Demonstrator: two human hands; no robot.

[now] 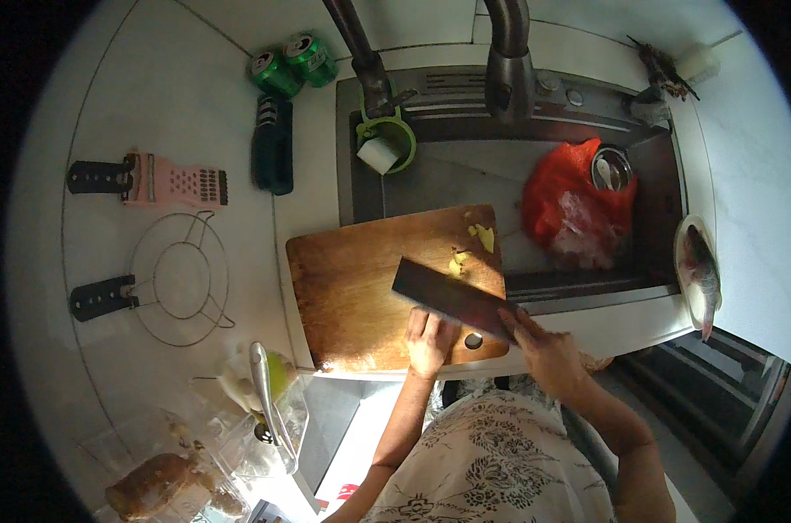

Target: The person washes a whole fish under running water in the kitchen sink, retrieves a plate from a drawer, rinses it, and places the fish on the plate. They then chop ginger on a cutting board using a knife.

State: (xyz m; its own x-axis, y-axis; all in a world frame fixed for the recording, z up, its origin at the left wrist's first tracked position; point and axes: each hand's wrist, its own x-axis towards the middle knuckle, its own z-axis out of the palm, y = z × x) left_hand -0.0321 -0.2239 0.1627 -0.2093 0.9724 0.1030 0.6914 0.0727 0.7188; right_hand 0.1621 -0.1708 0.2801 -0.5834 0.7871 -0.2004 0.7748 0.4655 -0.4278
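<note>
A dark-bladed cleaver (453, 297) is gripped in my right hand (547, 356), its broad blade slanting up and left over the wooden cutting board (350, 287). Below the blade, my left hand (428, 343) rests on the board with its fingers curled towards the cleaver. The blade covers its fingertips, so whatever they may press on is hidden. Just beyond the blade lie pale yellow pieces (457, 263), which look like ginger. More yellow slices (483, 237) sit near the board's far right corner. The board overlaps the front left of the sink (448, 170).
In the sink are a red plastic bag (552, 209), a metal bowl (611, 168) and a green strainer (405, 140) under the faucet (508, 78). Right, a fish (699, 261) lies on a plate (684, 304). Left are a pink grater (179, 180) and a wire rack (181, 281).
</note>
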